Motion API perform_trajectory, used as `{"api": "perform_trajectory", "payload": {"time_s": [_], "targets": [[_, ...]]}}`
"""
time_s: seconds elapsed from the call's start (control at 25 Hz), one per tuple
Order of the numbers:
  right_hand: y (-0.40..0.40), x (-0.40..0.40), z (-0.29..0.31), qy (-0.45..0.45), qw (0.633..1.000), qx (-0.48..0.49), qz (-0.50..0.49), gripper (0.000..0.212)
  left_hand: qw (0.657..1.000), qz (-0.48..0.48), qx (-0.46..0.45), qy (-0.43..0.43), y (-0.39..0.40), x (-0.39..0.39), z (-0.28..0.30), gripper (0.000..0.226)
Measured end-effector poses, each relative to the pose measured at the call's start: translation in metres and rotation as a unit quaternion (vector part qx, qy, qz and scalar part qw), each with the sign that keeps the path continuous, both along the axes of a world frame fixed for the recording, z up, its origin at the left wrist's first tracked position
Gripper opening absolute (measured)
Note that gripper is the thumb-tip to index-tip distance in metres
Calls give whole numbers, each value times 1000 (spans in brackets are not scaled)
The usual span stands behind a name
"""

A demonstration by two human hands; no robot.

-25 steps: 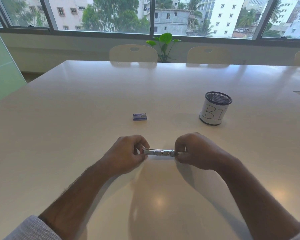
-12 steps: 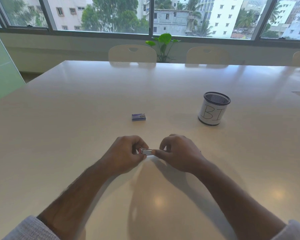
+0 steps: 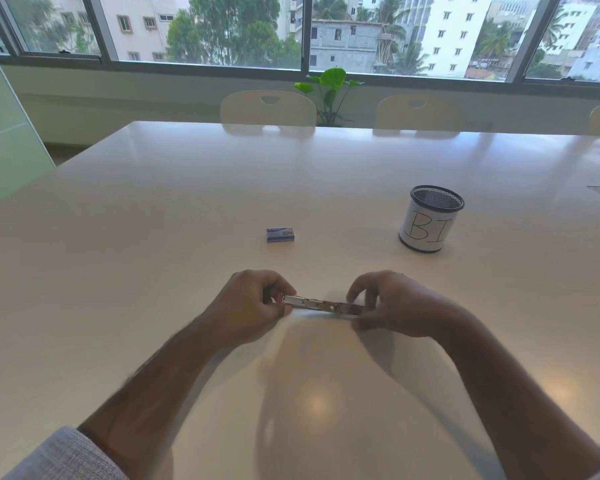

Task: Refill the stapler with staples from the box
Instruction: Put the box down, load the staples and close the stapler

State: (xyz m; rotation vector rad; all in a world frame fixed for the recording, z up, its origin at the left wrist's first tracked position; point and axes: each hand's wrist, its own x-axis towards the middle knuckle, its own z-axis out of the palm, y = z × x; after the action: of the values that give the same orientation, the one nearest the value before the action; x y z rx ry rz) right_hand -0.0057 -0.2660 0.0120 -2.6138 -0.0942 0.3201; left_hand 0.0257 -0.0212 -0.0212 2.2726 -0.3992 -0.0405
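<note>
A small metal stapler [image 3: 321, 304] lies stretched out between my hands just above the white table [image 3: 153, 254], its silver staple channel showing. My left hand [image 3: 250, 306] pinches its left end, where a bit of red shows. My right hand [image 3: 392, 304] grips its right end with thumb and fingers. A small blue staple box [image 3: 280, 234] lies shut on the table beyond my hands, apart from both.
A black mesh pen cup [image 3: 430, 220] wrapped in white paper marked "BI" stands at the right, behind my right hand. Pale chairs [image 3: 267, 107] and a green plant [image 3: 331, 88] line the table's far edge under the window.
Half a second ago my right hand was close against my left with the stapler almost covered. It has moved right again, and the metal channel is drawn out long between the hands.
</note>
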Motion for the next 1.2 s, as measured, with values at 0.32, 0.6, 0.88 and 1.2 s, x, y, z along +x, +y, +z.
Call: {"api": "perform_trajectory", "payload": {"time_s": [0.32,0.6,0.88,1.2], "targets": [[-13,-4,16,-114,973,199,2,40,998,4,-60,33,-1,2,-2,10],[23,-5,4,-205,888,412,11,38,972,-9,-210,105,-9,-7,9,12],[33,-5,-11,-267,946,152,104,82,946,39,-307,97,-11,-10,14,11],[32,-1,-13,-355,926,115,61,58,981,-18,-191,-30,-4,-6,14,72]]}}
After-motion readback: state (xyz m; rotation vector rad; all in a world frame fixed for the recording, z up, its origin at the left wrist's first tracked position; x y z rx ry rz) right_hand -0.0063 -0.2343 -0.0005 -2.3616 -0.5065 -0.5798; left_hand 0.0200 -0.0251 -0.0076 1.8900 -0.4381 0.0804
